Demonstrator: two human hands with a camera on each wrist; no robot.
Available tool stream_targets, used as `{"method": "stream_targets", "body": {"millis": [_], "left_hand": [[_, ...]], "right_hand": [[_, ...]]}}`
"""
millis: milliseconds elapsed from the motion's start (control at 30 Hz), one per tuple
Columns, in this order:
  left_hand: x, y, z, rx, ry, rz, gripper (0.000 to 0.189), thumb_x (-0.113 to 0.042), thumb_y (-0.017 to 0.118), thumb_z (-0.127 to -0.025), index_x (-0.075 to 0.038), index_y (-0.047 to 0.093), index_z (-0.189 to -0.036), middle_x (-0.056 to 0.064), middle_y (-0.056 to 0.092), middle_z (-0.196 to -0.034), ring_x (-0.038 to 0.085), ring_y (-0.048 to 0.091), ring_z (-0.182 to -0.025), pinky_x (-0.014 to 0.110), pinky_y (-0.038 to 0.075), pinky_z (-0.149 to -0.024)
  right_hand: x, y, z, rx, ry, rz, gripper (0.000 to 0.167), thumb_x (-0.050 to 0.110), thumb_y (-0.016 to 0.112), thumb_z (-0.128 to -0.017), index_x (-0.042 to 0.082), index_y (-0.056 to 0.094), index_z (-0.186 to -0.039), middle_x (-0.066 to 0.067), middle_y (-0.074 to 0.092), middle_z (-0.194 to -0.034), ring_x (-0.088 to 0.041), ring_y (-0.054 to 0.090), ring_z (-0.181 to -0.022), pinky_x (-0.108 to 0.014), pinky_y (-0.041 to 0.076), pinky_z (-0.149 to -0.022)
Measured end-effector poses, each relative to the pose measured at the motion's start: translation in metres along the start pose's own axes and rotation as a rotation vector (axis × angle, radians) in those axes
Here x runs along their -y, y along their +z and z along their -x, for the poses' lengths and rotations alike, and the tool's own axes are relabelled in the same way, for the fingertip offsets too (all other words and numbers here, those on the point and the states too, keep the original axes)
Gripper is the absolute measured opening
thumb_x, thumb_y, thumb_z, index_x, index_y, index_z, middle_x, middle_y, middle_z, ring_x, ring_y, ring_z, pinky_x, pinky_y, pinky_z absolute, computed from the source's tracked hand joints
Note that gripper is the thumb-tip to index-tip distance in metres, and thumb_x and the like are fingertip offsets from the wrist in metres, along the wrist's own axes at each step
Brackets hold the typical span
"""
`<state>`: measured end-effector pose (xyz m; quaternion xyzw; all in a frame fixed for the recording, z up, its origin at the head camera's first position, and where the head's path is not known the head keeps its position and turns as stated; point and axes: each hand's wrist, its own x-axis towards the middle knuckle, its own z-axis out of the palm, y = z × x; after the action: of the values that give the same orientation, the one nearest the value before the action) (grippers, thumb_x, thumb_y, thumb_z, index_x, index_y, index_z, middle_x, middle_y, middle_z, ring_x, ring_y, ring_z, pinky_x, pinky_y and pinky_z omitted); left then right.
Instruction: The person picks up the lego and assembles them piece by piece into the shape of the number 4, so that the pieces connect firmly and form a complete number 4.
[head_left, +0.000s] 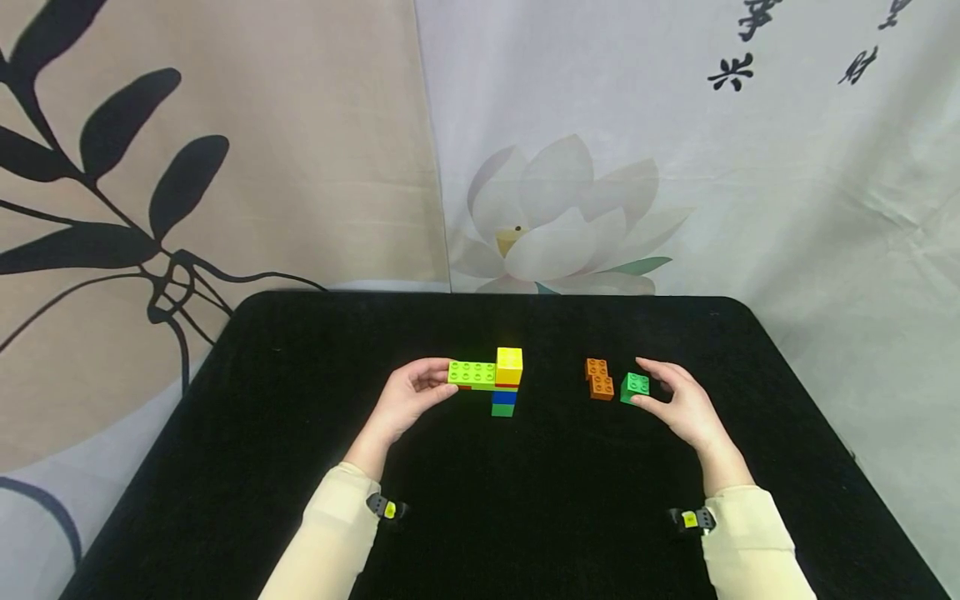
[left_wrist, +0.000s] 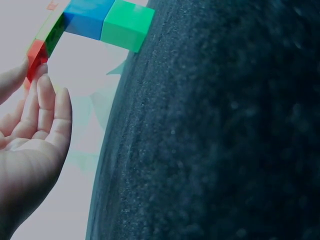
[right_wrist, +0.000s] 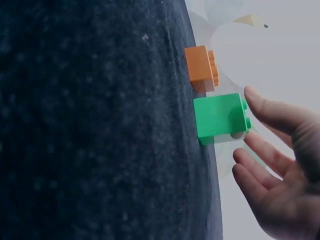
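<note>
My left hand [head_left: 406, 395] pinches the left end of a brick build between thumb and fingers. The build has a lime green brick [head_left: 472, 372] reaching sideways, with red under it. A tall yellow brick [head_left: 509, 365] tops its right end, and a blue brick [head_left: 504, 397] and a green bottom brick [head_left: 502, 410] stand below. In the left wrist view, the fingertips grip the red brick [left_wrist: 36, 56]. Around a separate green brick [right_wrist: 220, 116] on the table, my right hand [head_left: 687, 407] spreads thumb and fingers, with a gap at its studs in the right wrist view.
Two orange bricks [head_left: 602, 387] sit just left of the separate green brick, one behind the other. Everything rests on a black cloth-covered table [head_left: 540, 508]. Behind its far edge hangs a printed curtain [head_left: 337, 150].
</note>
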<state>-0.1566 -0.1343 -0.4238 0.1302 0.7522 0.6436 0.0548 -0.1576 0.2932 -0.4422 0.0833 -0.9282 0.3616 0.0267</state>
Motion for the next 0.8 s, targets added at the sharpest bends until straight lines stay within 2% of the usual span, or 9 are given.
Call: {"method": "stream_targets", "body": {"millis": [233, 433, 600, 800], "left_hand": [[-0.0011, 0.0003, 0.0003, -0.002, 0.005, -0.004, 0.036, -0.001, 0.070, -0.090, 0.007, 0.061, -0.124, 0.022, 0.068, -0.114, 0.031, 0.065, -0.103, 0.023, 0.052, -0.086], [-0.0009, 0.0001, -0.0002, -0.001, 0.004, -0.007, 0.036, -0.001, 0.071, -0.090, 0.007, 0.061, -0.124, 0.021, 0.068, -0.114, 0.031, 0.065, -0.103, 0.024, 0.052, -0.087], [-0.0010, 0.0000, -0.0002, 0.003, 0.009, -0.005, 0.035, -0.001, 0.069, -0.091, 0.008, 0.061, -0.123, 0.022, 0.068, -0.113, 0.032, 0.065, -0.103, 0.024, 0.052, -0.086], [-0.0013, 0.0001, 0.0000, 0.001, -0.001, -0.009, 0.034, -0.002, 0.069, -0.092, 0.006, 0.061, -0.124, 0.020, 0.068, -0.113, 0.031, 0.065, -0.104, 0.025, 0.053, -0.086]], "right_hand": [[-0.0033, 0.0009, -0.0015, 0.002, 0.024, -0.006, 0.055, 0.011, 0.074, -0.089, 0.000, 0.053, -0.139, -0.025, 0.050, -0.136, -0.043, 0.049, -0.121, -0.058, 0.040, -0.102], [-0.0035, 0.0004, -0.0019, 0.002, 0.048, -0.001, 0.045, 0.011, 0.072, -0.091, -0.001, 0.059, -0.132, -0.024, 0.056, -0.128, -0.041, 0.055, -0.115, -0.055, 0.045, -0.098], [-0.0023, 0.0009, -0.0016, -0.021, 0.053, 0.017, 0.035, 0.009, 0.071, -0.092, -0.001, 0.064, -0.125, -0.023, 0.059, -0.121, -0.039, 0.060, -0.108, -0.053, 0.050, -0.092], [-0.0006, 0.0020, -0.0009, -0.036, 0.039, 0.054, 0.032, 0.008, 0.071, -0.091, -0.001, 0.066, -0.121, -0.023, 0.060, -0.118, -0.038, 0.062, -0.105, -0.052, 0.052, -0.089]]}}
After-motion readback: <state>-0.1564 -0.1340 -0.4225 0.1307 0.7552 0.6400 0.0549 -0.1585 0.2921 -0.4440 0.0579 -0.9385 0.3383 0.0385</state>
